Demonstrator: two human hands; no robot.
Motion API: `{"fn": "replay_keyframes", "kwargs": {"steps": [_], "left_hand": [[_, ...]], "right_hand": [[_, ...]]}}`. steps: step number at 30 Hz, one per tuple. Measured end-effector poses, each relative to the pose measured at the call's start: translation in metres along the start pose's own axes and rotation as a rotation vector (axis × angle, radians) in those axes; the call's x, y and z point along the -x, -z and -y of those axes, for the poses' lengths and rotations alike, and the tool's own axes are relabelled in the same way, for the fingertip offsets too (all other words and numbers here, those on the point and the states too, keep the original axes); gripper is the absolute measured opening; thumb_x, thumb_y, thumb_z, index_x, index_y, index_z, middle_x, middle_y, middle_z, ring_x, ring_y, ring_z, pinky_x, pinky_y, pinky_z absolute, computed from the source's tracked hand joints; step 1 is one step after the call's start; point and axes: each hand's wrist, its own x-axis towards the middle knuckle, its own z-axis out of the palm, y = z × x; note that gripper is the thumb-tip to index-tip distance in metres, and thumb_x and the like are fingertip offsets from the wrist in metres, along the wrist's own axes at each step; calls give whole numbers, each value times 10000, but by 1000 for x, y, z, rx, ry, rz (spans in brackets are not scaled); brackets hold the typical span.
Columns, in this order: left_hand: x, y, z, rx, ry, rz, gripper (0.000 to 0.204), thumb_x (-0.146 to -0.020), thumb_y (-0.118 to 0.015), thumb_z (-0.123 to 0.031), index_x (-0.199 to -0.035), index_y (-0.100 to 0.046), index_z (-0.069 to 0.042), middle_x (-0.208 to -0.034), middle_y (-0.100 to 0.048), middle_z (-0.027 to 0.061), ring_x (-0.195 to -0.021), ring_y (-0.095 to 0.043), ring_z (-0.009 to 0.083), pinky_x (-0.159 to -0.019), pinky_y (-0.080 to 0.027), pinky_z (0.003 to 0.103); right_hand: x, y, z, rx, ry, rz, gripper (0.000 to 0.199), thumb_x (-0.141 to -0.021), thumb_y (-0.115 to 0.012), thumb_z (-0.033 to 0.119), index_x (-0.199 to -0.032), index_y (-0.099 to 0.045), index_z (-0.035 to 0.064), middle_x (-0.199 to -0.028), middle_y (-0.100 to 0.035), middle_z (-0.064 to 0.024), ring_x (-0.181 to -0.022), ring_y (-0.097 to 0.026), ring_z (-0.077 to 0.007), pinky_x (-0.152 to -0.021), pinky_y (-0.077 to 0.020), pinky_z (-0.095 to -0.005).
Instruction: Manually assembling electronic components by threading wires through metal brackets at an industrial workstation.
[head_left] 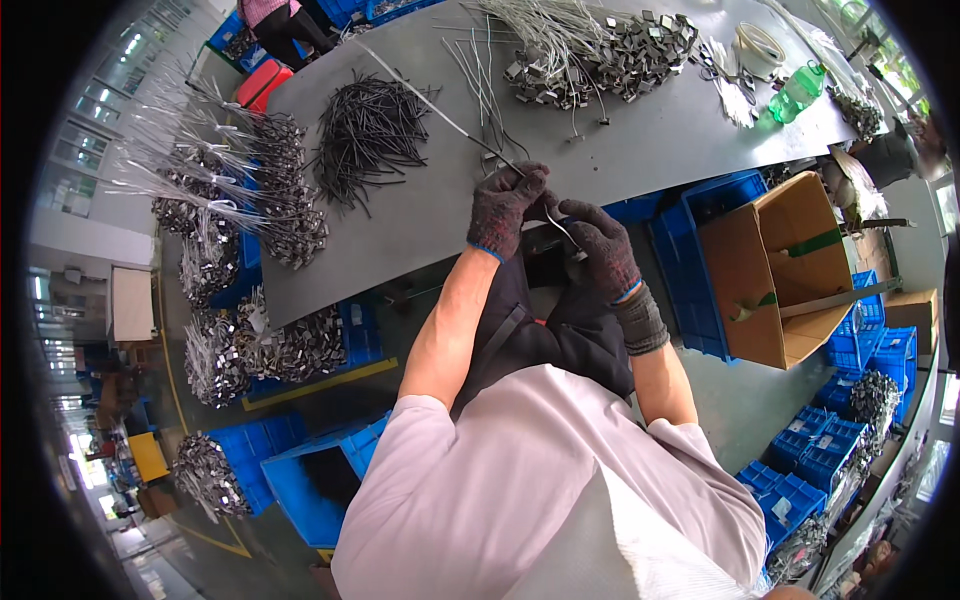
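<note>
Both my hands wear dark knitted gloves and meet above the near edge of the grey table. My left hand is closed round a thin white cable, whose long part reaches up and left over the table. The cable's short end curves below the fingers to my right hand, which is closed on it; a small light piece shows at that end, too small to make out. On the table, left of my hands, lies a heap of short black tubes. Beyond them, white cables with square metal ends are piled up.
A green plastic bottle and a cream tape roll stand at the far right. Below them are an open cardboard box and blue crates. Bundled cables hang along the table's left side. A person stands beyond the table.
</note>
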Motion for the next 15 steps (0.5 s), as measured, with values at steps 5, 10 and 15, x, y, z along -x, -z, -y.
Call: {"fn": "replay_keyframes", "kwargs": {"steps": [5,10,15], "left_hand": [[-14,-3,-8,-43,44,49,314,-957,-710,-250,-1117,-663,16,-823,-719,123,-703,-714,229,-687,-601,358],[-18,-2,15,-40,39,3,305,-957,-712,-297,-1035,-701,-2,-855,-723,100,-753,-700,181,-708,-580,324],[-16,0,30,-152,160,-49,294,-957,-719,-282,-962,-739,12,-931,-732,45,-812,-638,98,-802,-523,259]], "right_hand": [[-10,14,-16,515,568,-22,215,-810,-633,71,-1003,-587,-12,-1182,-656,-228,-1006,-672,-384,-814,-555,-389],[-19,14,-26,357,334,-138,193,-779,-632,64,-961,-608,7,-1138,-660,-242,-999,-675,-402,-812,-553,-395],[-34,10,-45,353,315,-173,181,-752,-640,68,-924,-628,11,-1089,-673,-241,-1025,-677,-413,-831,-550,-409]]}}
